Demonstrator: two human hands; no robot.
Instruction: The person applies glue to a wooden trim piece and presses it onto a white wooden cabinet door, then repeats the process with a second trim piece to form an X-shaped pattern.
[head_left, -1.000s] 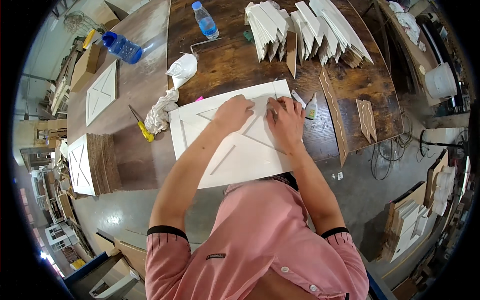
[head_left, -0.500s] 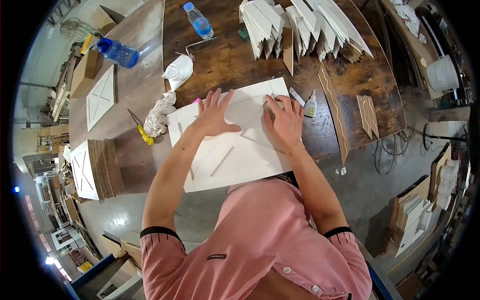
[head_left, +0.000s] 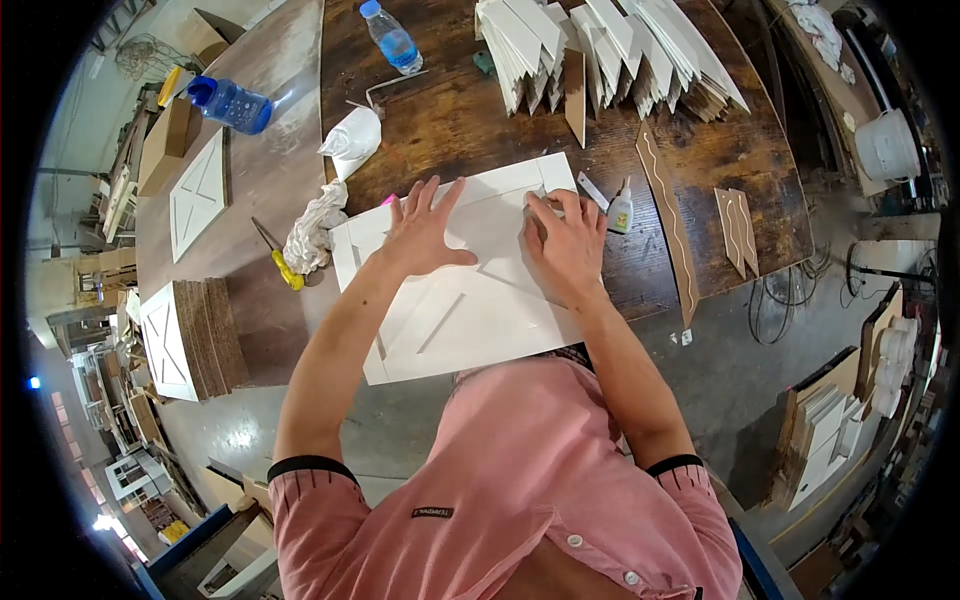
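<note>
A white board (head_left: 470, 325) with raised strips along its edges and slanting lines across its face lies on the table in front of me, its near edge at my waist. My left hand (head_left: 425, 230) is spread flat on its left half, thumb pointing right. Near the far right corner, my right hand (head_left: 568, 240) presses bent fingertips on the board beside a white edge strip (head_left: 556, 172); thumb and forefinger are apart. A glue bottle (head_left: 621, 212) stands just right of that hand, by a small pale flat piece (head_left: 592, 190).
White slats (head_left: 650, 60) are heaped at the back. Brown strips with wavy glue lines (head_left: 668, 220) lie right. Left are a crumpled cloth (head_left: 315, 228), a yellow-handled tool (head_left: 287, 270), a stack of panels (head_left: 205, 335) and a blue bottle (head_left: 235, 107). A water bottle (head_left: 393, 40) lies farther back.
Both hands keep nearly the same places on the board. The whole view has shifted very slightly; nothing has been picked up or let go.
</note>
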